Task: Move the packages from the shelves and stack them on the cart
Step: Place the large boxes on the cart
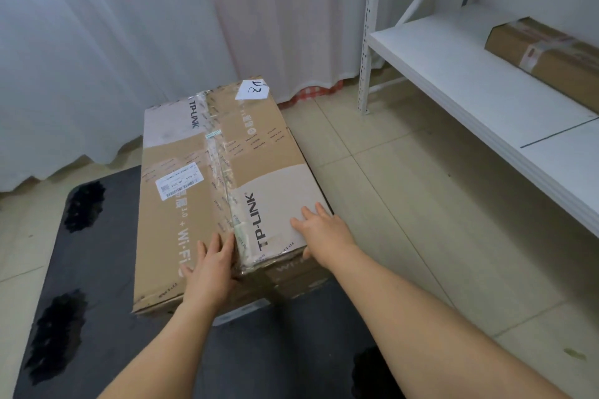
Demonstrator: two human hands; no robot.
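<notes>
Lying flat on the dark cart (97,269): a taped cardboard package (223,185), long side running away from the viewer. Off to the right, on the white shelf (453,74), a second package (551,52). Resting on the near end of the first, left hand (210,266) and right hand (324,230), fingers straight and slightly spread, pressing its top.

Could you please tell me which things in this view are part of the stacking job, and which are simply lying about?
Part of the job:
TP-LINK box under both hands
cart deck
brown package on the shelf
white shelf
left hand, right hand

Lying about:
white curtain
tiled floor
</notes>
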